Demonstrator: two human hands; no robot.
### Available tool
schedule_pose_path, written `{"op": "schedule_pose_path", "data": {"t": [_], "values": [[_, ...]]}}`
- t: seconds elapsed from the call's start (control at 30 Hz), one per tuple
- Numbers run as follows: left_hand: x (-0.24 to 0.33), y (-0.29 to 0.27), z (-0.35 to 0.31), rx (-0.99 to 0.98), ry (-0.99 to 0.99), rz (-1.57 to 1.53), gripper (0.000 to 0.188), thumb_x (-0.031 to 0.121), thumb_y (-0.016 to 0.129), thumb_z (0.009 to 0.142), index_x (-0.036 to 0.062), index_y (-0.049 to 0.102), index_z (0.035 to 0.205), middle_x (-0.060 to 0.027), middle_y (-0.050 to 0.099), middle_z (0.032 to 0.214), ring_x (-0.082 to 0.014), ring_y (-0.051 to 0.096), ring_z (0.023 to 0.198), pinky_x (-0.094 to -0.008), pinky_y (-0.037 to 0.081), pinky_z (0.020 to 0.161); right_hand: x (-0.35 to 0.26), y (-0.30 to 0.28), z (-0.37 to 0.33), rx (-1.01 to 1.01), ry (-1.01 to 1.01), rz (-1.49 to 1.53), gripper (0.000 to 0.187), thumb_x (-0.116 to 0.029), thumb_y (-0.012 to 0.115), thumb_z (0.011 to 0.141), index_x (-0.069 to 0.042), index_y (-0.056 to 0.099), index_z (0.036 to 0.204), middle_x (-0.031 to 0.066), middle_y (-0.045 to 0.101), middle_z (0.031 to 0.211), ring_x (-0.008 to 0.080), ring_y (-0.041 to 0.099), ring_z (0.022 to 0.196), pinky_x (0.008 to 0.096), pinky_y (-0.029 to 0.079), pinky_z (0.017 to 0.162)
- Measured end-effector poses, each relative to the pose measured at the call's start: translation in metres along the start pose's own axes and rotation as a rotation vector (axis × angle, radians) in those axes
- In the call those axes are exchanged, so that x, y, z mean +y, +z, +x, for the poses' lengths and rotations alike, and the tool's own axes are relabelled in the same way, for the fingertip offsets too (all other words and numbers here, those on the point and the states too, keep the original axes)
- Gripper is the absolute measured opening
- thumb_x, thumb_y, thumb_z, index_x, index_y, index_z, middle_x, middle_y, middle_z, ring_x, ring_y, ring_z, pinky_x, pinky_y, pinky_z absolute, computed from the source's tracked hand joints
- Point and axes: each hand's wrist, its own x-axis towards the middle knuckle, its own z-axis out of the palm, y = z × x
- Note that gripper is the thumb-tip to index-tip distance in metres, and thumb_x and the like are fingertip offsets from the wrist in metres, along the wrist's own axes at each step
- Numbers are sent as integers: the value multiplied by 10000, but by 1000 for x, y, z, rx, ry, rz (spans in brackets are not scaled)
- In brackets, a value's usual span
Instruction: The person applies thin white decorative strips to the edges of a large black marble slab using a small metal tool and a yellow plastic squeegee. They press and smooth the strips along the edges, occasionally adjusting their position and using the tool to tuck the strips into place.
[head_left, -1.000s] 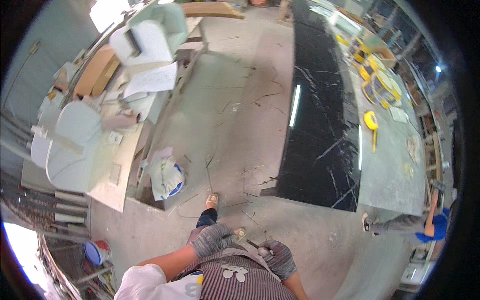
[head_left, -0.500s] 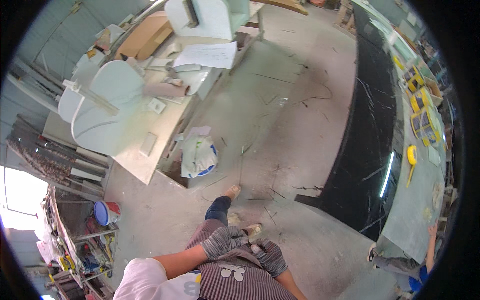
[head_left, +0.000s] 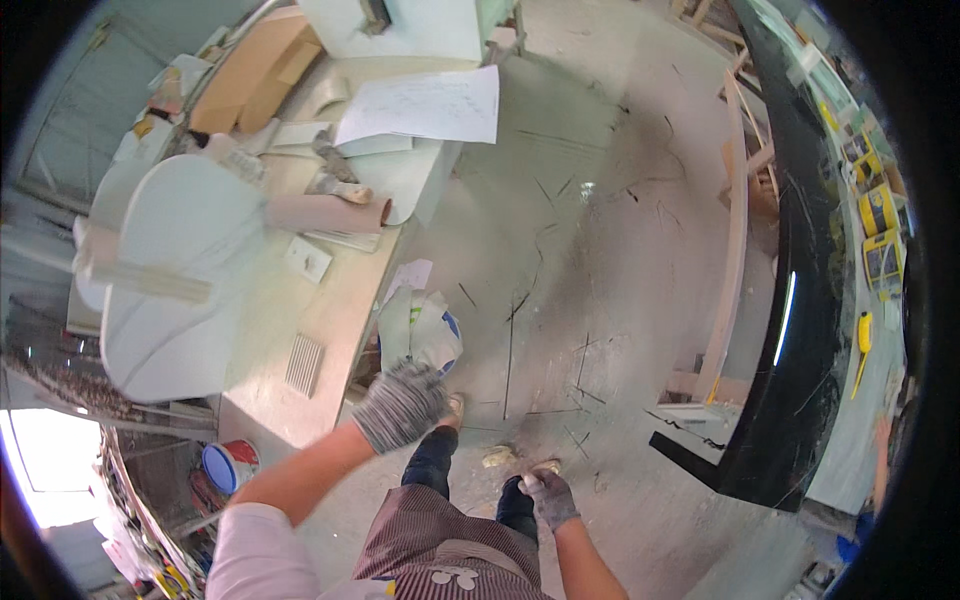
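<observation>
My left hand (head_left: pixel 403 405), in a grey striped knit glove, is raised in front of me beside the worktable. Its fingers curl in loosely, and nothing shows in them. Just beyond it a tub with a crumpled whitish bag (head_left: pixel 432 335) stands by the table's leg. My right hand (head_left: pixel 548 498), in a matching glove, hangs low by my right leg with its fingers drawn together; I see nothing held. A striped apron (head_left: pixel 440 530) covers my lap. On the near table end lies a small ribbed block (head_left: pixel 303 364).
The worktable (head_left: pixel 262 395) carries a rounded white panel (head_left: pixel 170 290), a brown roll (head_left: pixel 330 213), a brush (head_left: pixel 338 180), paper sheets (head_left: pixel 425 105) and a cardboard box (head_left: pixel 255 75). To the right runs a long black slab (head_left: pixel 800 330) on a wooden frame (head_left: pixel 735 250). A bucket (head_left: pixel 230 466) stands at left.
My hands were together at the apron's waist; now they are apart, the left forward and up, the right down at my side. My view has moved nearer the table.
</observation>
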Motion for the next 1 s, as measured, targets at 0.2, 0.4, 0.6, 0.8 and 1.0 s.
{"op": "schedule_pose_path", "data": {"t": [0.2, 0.4, 0.6, 0.8, 1.0], "values": [[-106, -11, 39, -59, 220, 305, 163, 322, 660, 773, 162, 686, 787, -38, 631, 854, -237, 596, 940, -434, 423, 953, 38, 67, 168, -149, -24, -538, 542, -480, 548, 913, -43, 602, 1229, 189, 640, 1222, 352, 595, 1149, 405, 442, 1006], [-121, -3, 41, 8, 216, 166, 198, 218, 732, 606, 140, 646, 766, -22, 659, 860, -237, 634, 859, -472, 445, 904, 34, 142, 316, -307, 103, -293, 747, -518, 618, 854, -85, 428, 1432, 205, 502, 1412, 366, 494, 1297, 401, 416, 1071], [-125, 6, 38, 132, 224, 73, 242, 171, 756, 545, 147, 629, 750, -34, 657, 806, -254, 639, 750, -487, 466, 808, 17, 206, 412, 53, 149, -66, 1023, -442, 803, 703, -31, 290, 1487, 250, 492, 1406, 374, 500, 1288, 397, 411, 1086], [-128, 3, 30, 80, 202, 54, 160, 188, 735, 592, 168, 645, 723, -19, 675, 809, -229, 638, 745, -480, 426, 849, 25, 224, 457, 92, 251, -29, 1006, -397, 833, 683, 3, 337, 1461, 252, 493, 1405, 370, 493, 1298, 399, 417, 1079], [-130, 2, 38, 93, 265, 48, 129, 149, 690, 623, 170, 634, 737, -27, 679, 811, -230, 642, 748, -482, 415, 899, 37, 184, 443, 77, 161, -185, 869, -474, 788, 699, 5, 484, 1358, 248, 556, 1337, 369, 533, 1255, 412, 440, 1047]]}}
